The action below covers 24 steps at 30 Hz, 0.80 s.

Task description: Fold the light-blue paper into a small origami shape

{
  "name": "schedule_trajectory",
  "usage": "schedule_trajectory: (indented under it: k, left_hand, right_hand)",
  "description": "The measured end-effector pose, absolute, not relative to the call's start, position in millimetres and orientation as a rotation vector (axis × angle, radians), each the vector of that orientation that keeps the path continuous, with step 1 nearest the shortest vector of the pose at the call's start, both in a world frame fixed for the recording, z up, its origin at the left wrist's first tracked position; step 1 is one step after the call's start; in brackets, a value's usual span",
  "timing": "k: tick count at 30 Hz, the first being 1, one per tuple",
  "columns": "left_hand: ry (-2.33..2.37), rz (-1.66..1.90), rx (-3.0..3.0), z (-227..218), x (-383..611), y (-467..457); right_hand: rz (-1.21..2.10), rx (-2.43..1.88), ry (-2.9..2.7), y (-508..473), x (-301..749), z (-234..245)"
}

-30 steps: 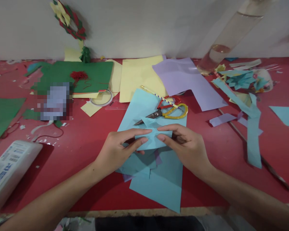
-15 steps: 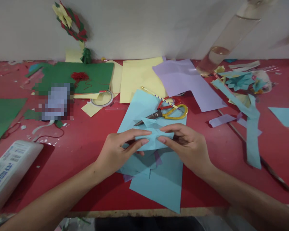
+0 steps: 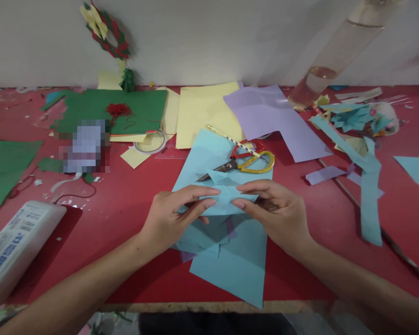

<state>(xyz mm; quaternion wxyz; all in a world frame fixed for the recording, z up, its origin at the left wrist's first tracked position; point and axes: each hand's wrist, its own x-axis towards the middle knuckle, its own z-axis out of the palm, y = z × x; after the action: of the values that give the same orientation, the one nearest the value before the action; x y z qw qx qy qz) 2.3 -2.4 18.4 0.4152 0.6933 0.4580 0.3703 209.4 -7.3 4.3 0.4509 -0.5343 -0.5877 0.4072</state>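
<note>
A folded piece of light blue paper [image 3: 225, 205] is held up between my two hands, a pointed flap standing at its far side. My left hand [image 3: 176, 209] pinches its left part between thumb and fingers. On the right part, the thumb and forefinger of my right hand [image 3: 279, 209] are closed the same way. Beneath lie light blue sheets [image 3: 230, 274] and other blue pieces, partly hidden by the hands. Scissors [image 3: 237, 165] with one yellow and one red handle rest just beyond the folded paper, and a dotted pencil [image 3: 230, 139] lies across them.
Yellow sheets [image 3: 206, 111], a purple sheet [image 3: 265, 109] and green paper [image 3: 139, 107] lie along the back. A white box-shaped device [image 3: 24, 237] stands at left. Blue strips [image 3: 370, 200] and a thin stick [image 3: 401, 253] are at right. A liquid-filled bottle [image 3: 321, 77] leans against the wall.
The view has shifted slightly. Both hands keep their pinch on the folded blue paper, and the right thumb and fingers sit a little farther from the left ones.
</note>
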Motion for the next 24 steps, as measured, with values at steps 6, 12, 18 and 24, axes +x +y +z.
schedule_trajectory:
  k: [6, 12, 18, 24]
  left_hand:
    - [1.129, 0.985, 1.826, 18.9, -0.1, -0.2]
    - [1.17, 0.986, 1.864, 20.5, 0.2, -1.3]
    - [1.181, 0.978, 1.871, 20.5, 0.0, -0.4]
    - [1.14, 1.001, 1.867, 20.0, -0.5, 0.6]
  right_hand:
    - [1.0, -1.333, -1.494, -7.9, 210.3, 6.2]
    - [0.915, -1.383, -1.539, -9.0, 210.7, 8.3]
    - [0.917, -1.37, -1.556, -8.4, 211.0, 7.8]
    - [0.95, -1.303, -1.545, -7.9, 212.2, 5.9]
